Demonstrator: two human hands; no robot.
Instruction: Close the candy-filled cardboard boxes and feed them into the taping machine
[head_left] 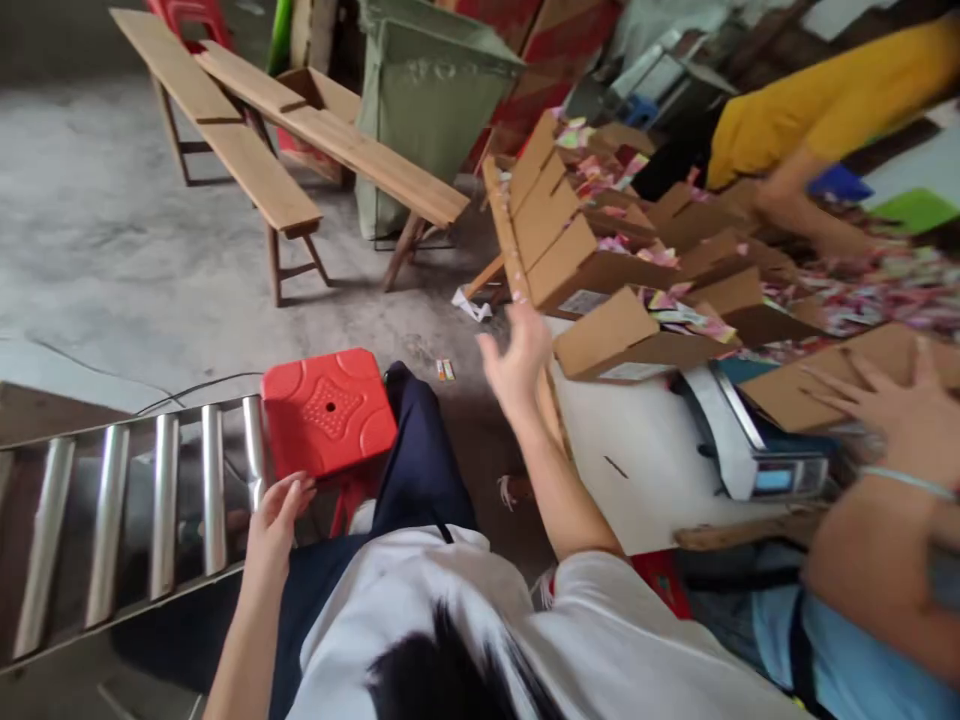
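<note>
Beside the front edge of the red plastic stool [330, 412], my left hand [279, 510] hangs with loosely bent fingers and nothing visible in it. The roller conveyor [161, 510] is just to its left. My right hand [517, 365] is raised near the edge of the white table [607, 460], slightly blurred, thumb held away from the fingers, with nothing seen in it. Just right of it stands an open cardboard box [622, 345] holding small pink and white packets [686, 312].
A co-worker's hand [885, 390] rests on a cardboard box over the digital scale [772, 475]. Another person in a yellow top [825, 95] reaches into loose packets. Wooden benches [262, 180] and a green fabric bin [427, 110] stand ahead on the concrete floor.
</note>
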